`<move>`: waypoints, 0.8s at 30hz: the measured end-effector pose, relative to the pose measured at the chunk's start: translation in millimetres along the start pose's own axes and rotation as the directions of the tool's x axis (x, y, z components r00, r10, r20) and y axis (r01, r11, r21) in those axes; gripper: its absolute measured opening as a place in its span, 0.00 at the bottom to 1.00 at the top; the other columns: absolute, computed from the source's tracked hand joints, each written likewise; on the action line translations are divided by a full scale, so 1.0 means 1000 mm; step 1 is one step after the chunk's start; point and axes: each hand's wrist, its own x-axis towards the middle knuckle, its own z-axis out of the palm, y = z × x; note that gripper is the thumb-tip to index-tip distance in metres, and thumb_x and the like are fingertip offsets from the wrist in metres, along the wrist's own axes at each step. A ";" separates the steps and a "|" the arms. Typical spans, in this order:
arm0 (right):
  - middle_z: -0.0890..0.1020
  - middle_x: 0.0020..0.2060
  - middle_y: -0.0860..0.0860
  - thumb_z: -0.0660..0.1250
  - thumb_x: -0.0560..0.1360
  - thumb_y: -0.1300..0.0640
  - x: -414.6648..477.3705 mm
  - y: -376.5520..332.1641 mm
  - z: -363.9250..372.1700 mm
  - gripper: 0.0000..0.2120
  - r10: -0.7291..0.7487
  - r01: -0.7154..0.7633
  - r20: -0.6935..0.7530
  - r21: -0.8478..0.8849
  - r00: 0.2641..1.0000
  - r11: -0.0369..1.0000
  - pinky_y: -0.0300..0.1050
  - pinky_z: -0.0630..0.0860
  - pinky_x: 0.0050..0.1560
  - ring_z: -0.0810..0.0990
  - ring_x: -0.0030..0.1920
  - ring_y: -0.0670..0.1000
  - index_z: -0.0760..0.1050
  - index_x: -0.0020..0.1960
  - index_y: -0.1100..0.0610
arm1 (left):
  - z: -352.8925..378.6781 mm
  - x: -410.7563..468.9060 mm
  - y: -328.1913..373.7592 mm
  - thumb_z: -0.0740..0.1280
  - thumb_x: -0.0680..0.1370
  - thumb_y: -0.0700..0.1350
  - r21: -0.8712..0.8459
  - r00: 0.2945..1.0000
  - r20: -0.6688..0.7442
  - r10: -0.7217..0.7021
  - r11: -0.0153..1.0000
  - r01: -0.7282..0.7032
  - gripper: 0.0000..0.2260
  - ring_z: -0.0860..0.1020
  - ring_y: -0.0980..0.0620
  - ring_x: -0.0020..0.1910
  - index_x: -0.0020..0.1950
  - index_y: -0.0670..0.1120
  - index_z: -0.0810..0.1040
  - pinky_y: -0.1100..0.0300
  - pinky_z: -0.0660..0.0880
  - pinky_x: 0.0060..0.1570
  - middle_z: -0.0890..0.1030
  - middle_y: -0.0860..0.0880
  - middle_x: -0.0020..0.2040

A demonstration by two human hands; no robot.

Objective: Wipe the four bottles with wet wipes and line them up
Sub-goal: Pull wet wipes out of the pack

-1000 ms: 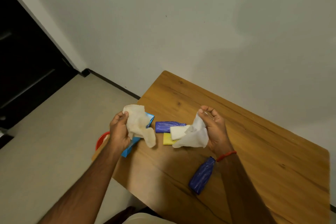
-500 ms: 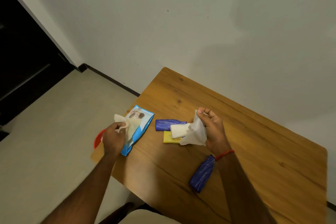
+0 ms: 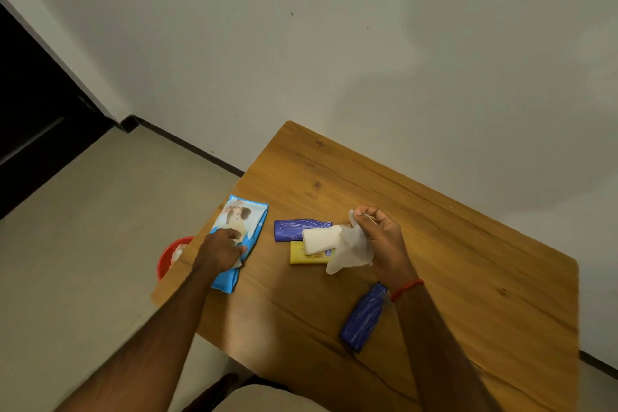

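White wipe [image 3: 351,251] pinched in R hand [image 3: 384,244]; L hand [image 3: 219,251] on blue wipe pack [image 3: 247,221], grip unclear.

place: plain home room | evidence: wooden table [image 3: 468,278], white wall [image 3: 334,43], dark doorway [image 3: 26,110]

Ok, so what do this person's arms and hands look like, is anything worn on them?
The left hand and right hand are bare, with no gloves, and no sleeves show along either forearm. The only thing worn is a thin red thread band around the right wrist. No watch is visible on either wrist.
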 end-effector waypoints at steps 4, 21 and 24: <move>0.84 0.51 0.51 0.72 0.76 0.56 0.003 0.001 -0.004 0.04 -0.010 0.010 -0.021 -0.035 1.000 0.999 0.59 0.78 0.56 0.81 0.53 0.54 0.82 0.50 0.55 | 0.000 0.012 0.001 0.70 0.72 0.41 -0.307 0.997 0.030 -0.067 0.949 0.072 0.10 0.82 0.40 0.54 0.52 0.48 0.83 0.49 0.78 0.57 0.84 0.41 0.55; 0.86 0.47 0.51 0.74 0.75 0.55 0.002 0.010 -0.011 0.04 0.036 -0.038 -0.044 -0.055 0.998 0.998 0.58 0.80 0.53 0.83 0.48 0.52 0.84 0.47 0.55 | -0.019 -0.022 0.036 0.70 0.75 0.53 0.461 0.956 -0.225 0.191 0.885 -0.068 0.16 0.75 0.45 0.59 0.62 0.53 0.78 0.49 0.74 0.51 0.76 0.47 0.63; 0.86 0.50 0.51 0.75 0.73 0.61 0.000 0.010 -0.014 0.06 0.009 -0.009 0.003 -0.036 1.000 0.999 0.55 0.81 0.52 0.83 0.51 0.54 0.84 0.48 0.55 | -0.019 -0.018 0.044 0.69 0.75 0.57 0.479 0.924 -0.258 0.284 0.868 -0.133 0.16 0.73 0.45 0.60 0.61 0.54 0.78 0.46 0.72 0.53 0.76 0.48 0.63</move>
